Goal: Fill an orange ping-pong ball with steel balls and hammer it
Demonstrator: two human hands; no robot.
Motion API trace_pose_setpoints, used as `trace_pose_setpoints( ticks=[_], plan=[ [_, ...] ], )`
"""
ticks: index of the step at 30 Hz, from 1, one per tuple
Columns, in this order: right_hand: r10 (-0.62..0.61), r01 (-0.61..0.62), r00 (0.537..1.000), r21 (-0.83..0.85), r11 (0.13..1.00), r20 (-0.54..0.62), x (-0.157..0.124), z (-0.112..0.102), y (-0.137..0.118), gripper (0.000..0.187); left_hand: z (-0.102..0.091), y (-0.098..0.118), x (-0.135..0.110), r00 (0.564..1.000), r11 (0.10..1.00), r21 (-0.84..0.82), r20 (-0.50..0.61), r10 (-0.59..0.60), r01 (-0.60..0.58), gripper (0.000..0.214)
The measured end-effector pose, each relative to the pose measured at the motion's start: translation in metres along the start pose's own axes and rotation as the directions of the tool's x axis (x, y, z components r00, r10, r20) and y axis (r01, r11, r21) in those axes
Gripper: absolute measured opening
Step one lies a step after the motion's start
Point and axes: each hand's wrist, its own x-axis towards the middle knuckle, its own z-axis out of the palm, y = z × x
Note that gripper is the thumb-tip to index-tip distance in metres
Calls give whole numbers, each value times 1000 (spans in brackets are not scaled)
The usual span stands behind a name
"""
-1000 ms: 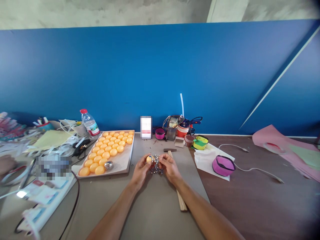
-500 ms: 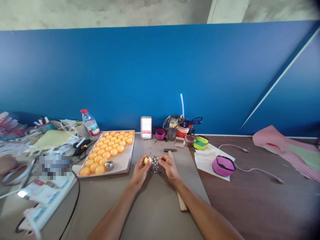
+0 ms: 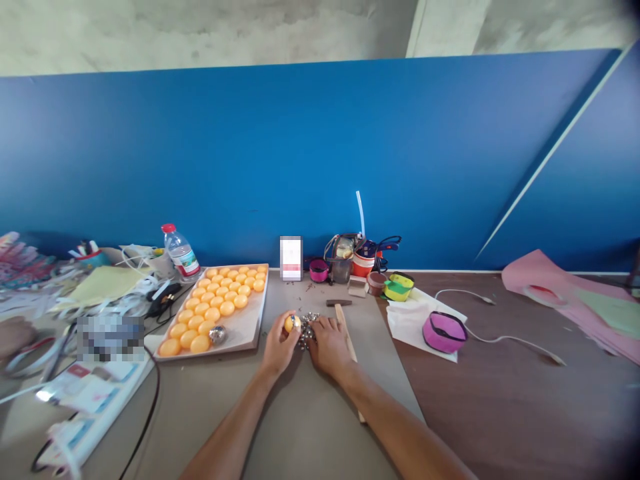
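Partition: blue, one, spanning the far side; slightly lower in view than half a second ago.
Wall: bare, concrete-like, beyond the partition.
Worktop: brown at right, a grey mat covering the middle.
Pink sheets: far right, lying loose.
Tray: shallow, pale, left of the hands; orange balls in rows, one silver-covered ball at the near end (unchanged from the earlier frames).
Hammer: wooden handle, dark head at the far end; the right hand and forearm now hide more of the handle.
Bottle: clear, red cap, beyond the tray's far left corner.
Right hand: lowered and turned palm down, fingers over the silver pieces; earlier raised, fingertips together beside the left. Whether it pinches any piece, cannot tell.
Left hand: thumb and fingers pinching an orange ball, as before.
Orange ball: partly silvered, just left of the heap.
Silver pieces: small, shiny, heaped between the hands.
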Motion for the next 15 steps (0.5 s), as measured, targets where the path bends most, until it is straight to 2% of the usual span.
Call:
trace_pose_setpoints(
  ticks=[8,15],
  plan=[
    [-9,13,997,-48,999,75,3,-2,-1,19,1,-7,-2,989,986,74,11,148,-149,32],
    [36,-36,996,-4,999,85,4,-1,0,12,0,-14,-1,967,933,257,41,252,-254,32]
  ],
)
